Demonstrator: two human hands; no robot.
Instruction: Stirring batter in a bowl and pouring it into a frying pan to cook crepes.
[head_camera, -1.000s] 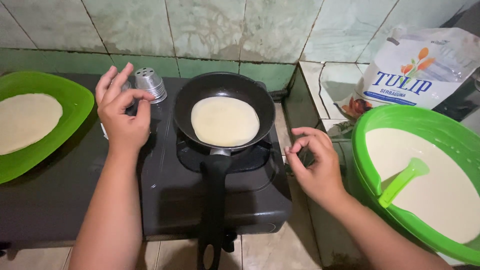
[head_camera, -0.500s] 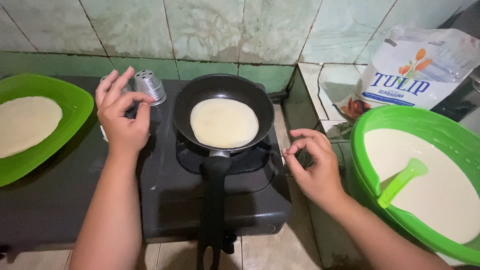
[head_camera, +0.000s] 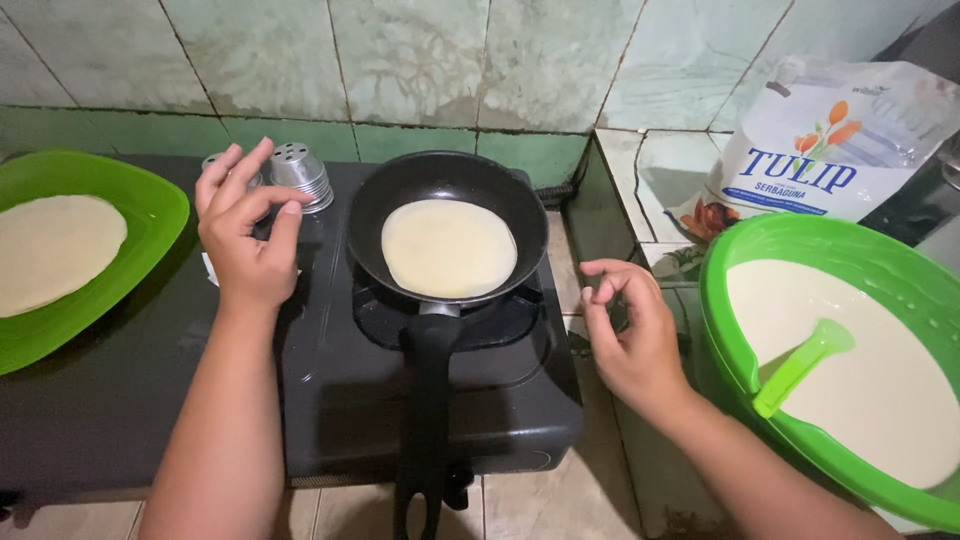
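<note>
A black frying pan (head_camera: 378, 218) sits on a black single-burner stove (head_camera: 340, 390), its handle pointing toward me. A pale thin crepe (head_camera: 449, 247) lies flat in the pan. My left hand (head_camera: 243, 235) hovers over the stove's left side, fingers apart and holding nothing, just in front of a metal shaker (head_camera: 302, 173). My right hand (head_camera: 630, 335) hangs empty off the stove's right edge, fingers loosely curled, between the stove and a green bowl (head_camera: 725, 245).
The green bowl holds pale batter with a green ladle (head_camera: 803, 364) standing in it. A green plate (head_camera: 150, 225) at left carries a cooked crepe (head_camera: 52, 250). A white pouch (head_camera: 835, 140) leans against the tiled wall at right.
My right hand has shifted slightly and its fingers have curled a little. The left hand, pan and crepe stay where they were.
</note>
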